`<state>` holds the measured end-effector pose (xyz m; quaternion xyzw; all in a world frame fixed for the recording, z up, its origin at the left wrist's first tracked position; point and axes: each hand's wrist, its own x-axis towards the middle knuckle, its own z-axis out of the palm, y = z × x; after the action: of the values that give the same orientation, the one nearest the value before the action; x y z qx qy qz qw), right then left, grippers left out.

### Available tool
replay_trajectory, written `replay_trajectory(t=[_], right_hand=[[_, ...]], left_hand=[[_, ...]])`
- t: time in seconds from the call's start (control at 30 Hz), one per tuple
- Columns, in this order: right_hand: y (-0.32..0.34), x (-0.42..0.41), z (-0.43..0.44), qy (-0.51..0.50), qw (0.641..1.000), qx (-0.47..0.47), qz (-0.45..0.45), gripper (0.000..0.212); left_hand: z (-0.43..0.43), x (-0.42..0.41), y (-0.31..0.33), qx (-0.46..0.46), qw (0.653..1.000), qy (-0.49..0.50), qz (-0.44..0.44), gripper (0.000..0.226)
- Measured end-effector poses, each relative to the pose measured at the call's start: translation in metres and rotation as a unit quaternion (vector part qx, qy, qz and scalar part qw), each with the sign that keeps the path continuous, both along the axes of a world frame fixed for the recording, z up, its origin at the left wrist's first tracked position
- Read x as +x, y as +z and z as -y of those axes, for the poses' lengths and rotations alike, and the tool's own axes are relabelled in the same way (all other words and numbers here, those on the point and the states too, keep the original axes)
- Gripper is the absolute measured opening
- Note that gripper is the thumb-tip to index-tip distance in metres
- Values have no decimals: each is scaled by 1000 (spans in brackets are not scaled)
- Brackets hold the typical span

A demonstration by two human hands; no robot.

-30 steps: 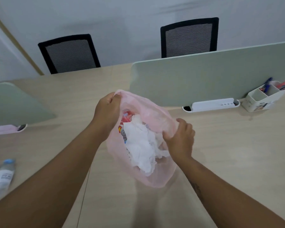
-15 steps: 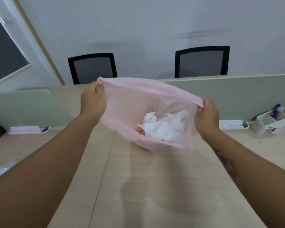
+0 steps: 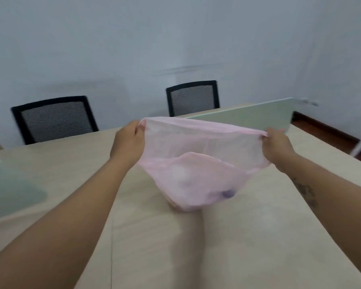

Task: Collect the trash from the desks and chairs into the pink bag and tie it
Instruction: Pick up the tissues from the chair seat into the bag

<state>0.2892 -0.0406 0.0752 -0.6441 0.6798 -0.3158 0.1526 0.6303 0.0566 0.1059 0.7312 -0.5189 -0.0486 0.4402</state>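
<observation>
The pink bag point(image 3: 196, 176) hangs above the wooden desk point(image 3: 248, 236), stretched wide between both hands. My left hand point(image 3: 129, 142) pinches the left corner of the bag's rim. My right hand point(image 3: 277, 142) pinches the right corner. The rim is pulled flat, so the mouth is closed into a line. Pale crumpled trash and a dark spot show faintly through the thin plastic in the sagging bottom, which hangs just over the desk.
Two black mesh chairs point(image 3: 54, 119) point(image 3: 193, 98) stand behind the desk against the grey wall. A pale green divider panel point(image 3: 248, 115) runs off to the right behind the bag. Another divider point(image 3: 6, 188) sits at the left edge.
My hands have moved farther apart and pulled the bag's rim taut, so the open mouth has flattened shut and the white paper is no longer seen directly. The view has tilted up.
</observation>
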Motion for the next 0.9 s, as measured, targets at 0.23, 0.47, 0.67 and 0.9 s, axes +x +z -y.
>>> replay_trajectory(t=[0.23, 0.47, 0.67, 0.9], right_hand=[[-38, -76, -102, -113, 960, 104, 234, 27], [-59, -162, -211, -27, 933, 321, -158, 72], [-54, -194, -285, 36, 835, 480, -267, 84], [-68, -196, -332, 102, 833, 343, -421, 40]], left_hand=[[3, -89, -46, 30, 979, -179, -94, 37], [-14, -182, -65, 62, 950, -274, -135, 27], [-28, -242, -71, 98, 937, -314, -118, 24], [-53, -288, -79, 127, 938, -320, -50, 27]])
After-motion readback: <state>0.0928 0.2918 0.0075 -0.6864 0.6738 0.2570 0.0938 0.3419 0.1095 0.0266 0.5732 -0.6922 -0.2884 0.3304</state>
